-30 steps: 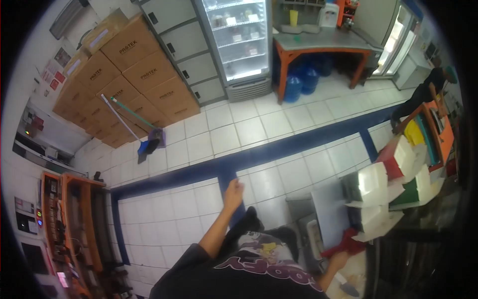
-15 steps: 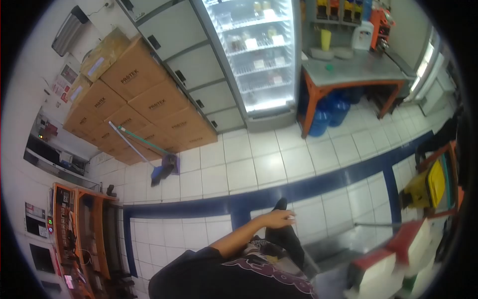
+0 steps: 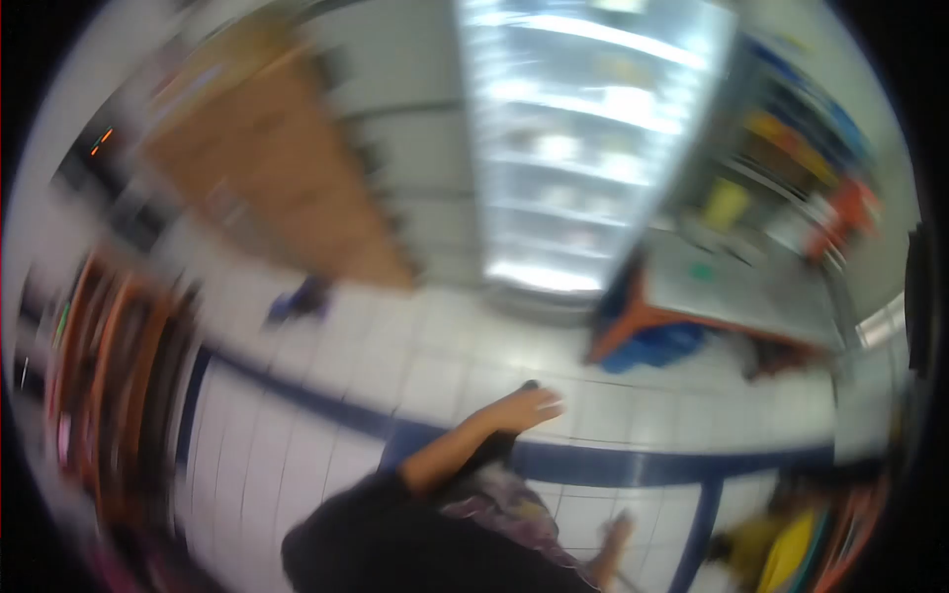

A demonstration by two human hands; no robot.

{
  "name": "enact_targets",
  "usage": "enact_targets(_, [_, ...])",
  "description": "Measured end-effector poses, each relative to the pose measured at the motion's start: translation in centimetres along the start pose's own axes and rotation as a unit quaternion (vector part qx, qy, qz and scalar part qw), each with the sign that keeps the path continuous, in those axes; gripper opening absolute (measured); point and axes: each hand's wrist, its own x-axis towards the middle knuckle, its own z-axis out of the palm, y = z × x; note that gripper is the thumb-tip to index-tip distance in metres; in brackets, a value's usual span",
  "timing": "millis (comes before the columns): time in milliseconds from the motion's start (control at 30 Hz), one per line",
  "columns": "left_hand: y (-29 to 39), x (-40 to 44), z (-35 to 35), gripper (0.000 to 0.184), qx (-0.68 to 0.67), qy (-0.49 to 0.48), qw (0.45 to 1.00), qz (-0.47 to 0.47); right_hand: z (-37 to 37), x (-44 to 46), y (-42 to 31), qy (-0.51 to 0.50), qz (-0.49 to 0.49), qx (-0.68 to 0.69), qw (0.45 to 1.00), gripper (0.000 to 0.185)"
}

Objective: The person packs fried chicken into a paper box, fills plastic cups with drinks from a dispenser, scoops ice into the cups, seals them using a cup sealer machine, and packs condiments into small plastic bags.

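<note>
The frame is blurred by motion. My left hand [image 3: 529, 407] is held out in front of my body over the white tiled floor [image 3: 633, 400], touching nothing that shows; its fingers are smeared. Lower right, my right hand [image 3: 619, 534] hangs beside my printed dark shirt [image 3: 514, 509]; whether anything is in it cannot be made out. Beneath my left hand, the tip of a dark shoe [image 3: 531, 384] shows.
A lit glass-door fridge [image 3: 583, 148] stands ahead, with stacked cardboard boxes [image 3: 282, 168] to its left. Right of it is a metal-topped table [image 3: 741, 282] with orange legs and blue jugs [image 3: 657, 346] beneath. Orange shelving [image 3: 114, 366] stands at left; a yellow item [image 3: 791, 553] is lower right.
The view has turned and come nearer to the fridge. The counter with the open boxes has left the frame. My right hand, earlier at a red cloth, is now away from it at my side.
</note>
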Motion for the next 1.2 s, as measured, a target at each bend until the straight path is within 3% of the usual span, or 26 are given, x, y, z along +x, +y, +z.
enact_targets(67, [1.0,4.9,-0.9,0.053,-0.016,-0.059,0.998,-0.006,0.8,9.5,-12.5,0.046,-0.158,0.081,0.983,0.056])
enact_targets(100, [1.3,7.5,-1.6,0.051,-0.043,-0.082,0.996,-0.002,0.3,13.8,-20.4,0.068,-0.178,0.079,0.979,0.053])
enact_targets(133, [1.8,10.1,-2.5,0.049,-0.073,-0.096,0.993,-0.013,0.8,12.7,-30.1,0.069,-0.224,0.211,0.949,0.049])
enact_targets(200, [2.8,15.9,-4.2,0.047,-0.081,-0.111,0.991,-0.012,1.6,6.2,-48.7,0.061,-0.307,0.190,0.931,0.042])
enact_targets(267, [4.3,21.9,-6.1,0.046,-0.104,-0.102,0.989,-0.020,3.1,6.0,-58.9,-0.013,-0.392,0.181,0.902,0.038])
enact_targets(367, [8.6,29.8,-9.3,0.044,-0.063,-0.044,0.994,0.083,4.0,4.3,-71.6,-0.075,-0.519,0.163,0.836,0.029])
enact_targets(467, [18.1,36.0,-11.8,0.044,-0.010,-0.081,0.987,0.135,2.0,6.0,-82.7,-0.066,-0.590,0.100,0.799,0.026])
enact_targets(533, [24.7,38.3,-12.8,0.046,-0.015,-0.106,0.983,0.151,2.4,5.0,-91.6,-0.036,-0.622,0.130,0.771,0.026])
enact_targets(567, [25.5,40.1,-12.1,0.048,-0.007,-0.100,0.970,0.222,2.7,5.9,-95.9,-0.009,-0.688,0.115,0.716,0.026])
enact_targets(600, [27.3,41.0,-11.7,0.049,0.011,-0.104,0.969,0.225,3.1,6.8,-100.5,0.014,-0.750,0.102,0.653,0.027])
enact_targets(633, [29.5,41.6,-11.4,0.050,0.018,-0.111,0.970,0.215,3.1,7.3,-105.0,0.007,-0.784,0.053,0.618,0.032])
enact_targets(667, [31.1,42.3,-10.8,0.051,0.017,-0.109,0.974,0.198,3.5,9.3,-109.5,0.073,-0.793,-0.012,0.604,0.035])
enact_targets(700, [31.4,43.5,-9.6,0.051,-0.011,-0.047,0.984,0.170,4.2,12.5,-114.9,0.117,-0.836,-0.059,0.533,0.039])
enact_targets(733, [31.1,43.9,-7.8,0.053,-0.027,-0.052,0.976,0.208,4.9,14.4,-118.9,0.099,-0.794,-0.108,0.590,0.038])
enact_targets(767, [30.8,44.4,-7.5,0.054,-0.025,-0.033,0.967,0.253,6.4,18.4,-123.4,0.132,-0.822,-0.095,0.546,0.042])
enact_targets(800, [30.5,44.4,-7.2,0.054,-0.049,0.064,0.974,0.212,7.9,23.7,-130.0,0.081,-0.858,-0.104,0.497,0.047])
enact_targets(833, [30.3,44.1,-6.5,0.055,-0.069,0.094,0.977,0.180,9.6,24.1,-133.3,0.021,-0.925,-0.061,0.375,0.048])
enact_targets(867, [30.0,43.3,-5.2,0.056,-0.092,0.109,0.978,0.155,11.1,27.1,-138.0,-0.043,-0.917,-0.126,0.375,0.039])
enact_targets(933, [29.0,41.6,-2.9,0.053,-0.152,0.196,0.965,0.088,13.0,25.6,-140.2,0.129,-0.876,-0.312,0.345,0.033])
enact_targets(1000, [27.0,39.4,-0.5,0.048,-0.226,0.289,0.930,0.023,15.4,24.1,-141.9,0.052,-0.781,-0.506,0.361,0.037])
enact_targets(1100, [25.6,36.5,2.6,0.045,-0.263,0.399,0.878,-0.014,16.0,24.6,-141.8,0.046,-0.796,-0.477,0.370,0.038])
enact_targets(1133, [25.1,36.6,3.3,0.045,-0.262,0.399,0.878,-0.016,16.5,25.2,-142.0,0.053,-0.800,-0.466,0.374,0.038])
enact_targets(1200, [23.9,36.4,4.0,0.046,-0.368,0.423,0.824,-0.078,17.7,26.0,-142.2,0.066,-0.804,-0.452,0.380,0.039])
